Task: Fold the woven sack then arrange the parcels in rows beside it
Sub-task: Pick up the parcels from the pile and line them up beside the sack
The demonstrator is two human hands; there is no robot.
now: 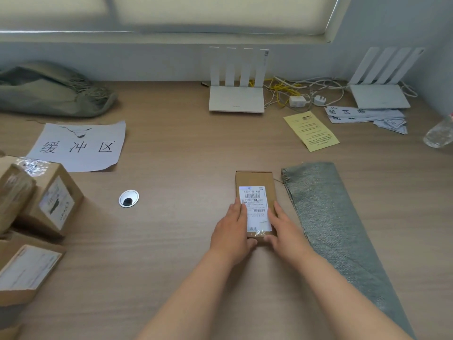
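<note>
Brown labelled cardboard parcel [255, 190]: both hands, left [231, 231] and right [285, 233], gripping it; best squared beside folded grey woven sack [326, 217].

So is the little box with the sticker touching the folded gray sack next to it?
Apart. The head view shows a strip of bare table between the parcel and the folded sack's left edge, along the box's whole right side.

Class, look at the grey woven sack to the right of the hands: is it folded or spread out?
Folded. The woven sack lies flat on the desk as a long narrow strip, with layered edges showing at its far end.
</note>
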